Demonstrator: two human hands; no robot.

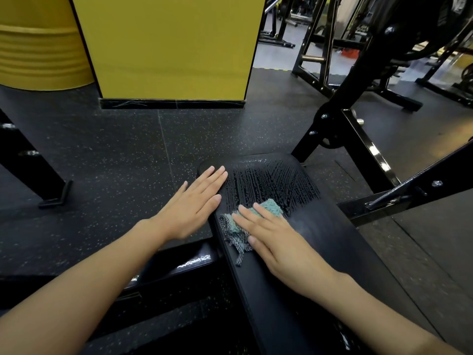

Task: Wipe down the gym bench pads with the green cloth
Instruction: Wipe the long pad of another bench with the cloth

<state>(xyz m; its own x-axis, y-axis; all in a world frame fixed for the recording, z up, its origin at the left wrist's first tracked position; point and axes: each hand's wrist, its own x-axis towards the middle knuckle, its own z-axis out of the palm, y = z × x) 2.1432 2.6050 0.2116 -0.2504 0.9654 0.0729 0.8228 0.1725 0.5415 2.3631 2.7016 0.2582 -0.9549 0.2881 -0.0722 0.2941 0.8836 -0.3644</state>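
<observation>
Head view, looking down: a long black padded vinyl bench pad [320,239] runs from the lower right up to a rounded end near the middle of the frame. The right hand [271,237] lies flat on a green knitted cloth [270,206]. Its fingers are straight and slightly spread, pressing the cloth onto the pad rather than curling round it. The cloth sits about midway across the pad, and a grey-striped, frayed part of it [236,239] sticks out under the thumb side of the hand. Just beyond the cloth, wet beaded streaks [271,183] cover the far end of the pad. The left hand [194,201] rests on the pad's left edge, fingers straight and held together, gripping nothing. A glossy black steel frame [363,149] rises to the right of the pad. Underneath lies black speckled rubber flooring [115,155], and a yellow square pillar [169,47] stands behind it. White markings on the dark machine at the top right [458,6] are too blurred to read.
</observation>
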